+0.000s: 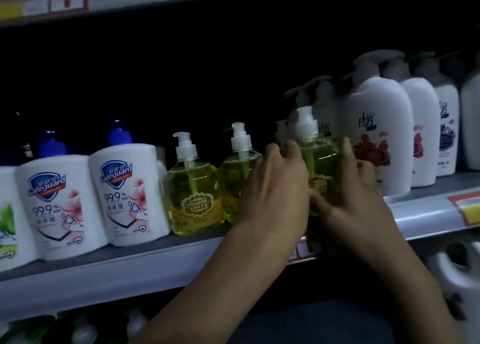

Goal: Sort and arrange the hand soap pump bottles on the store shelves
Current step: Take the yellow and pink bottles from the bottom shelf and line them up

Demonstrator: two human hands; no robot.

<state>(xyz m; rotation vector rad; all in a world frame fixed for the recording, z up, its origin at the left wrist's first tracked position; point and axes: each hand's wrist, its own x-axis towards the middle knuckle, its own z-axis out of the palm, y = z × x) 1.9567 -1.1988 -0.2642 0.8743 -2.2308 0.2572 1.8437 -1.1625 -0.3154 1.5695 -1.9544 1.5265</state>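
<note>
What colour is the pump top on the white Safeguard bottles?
Blue. The pump top of the Safeguard bottle shows it best in the head view.

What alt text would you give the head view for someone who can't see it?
The left hand and right hand grip one yellow pump bottle at the shelf front, beside two matching bottles. White Safeguard bottles stand left, tall white bottles right.

Yellow-green bottle (322, 167) — white pump; white bottles (376, 136).
</note>
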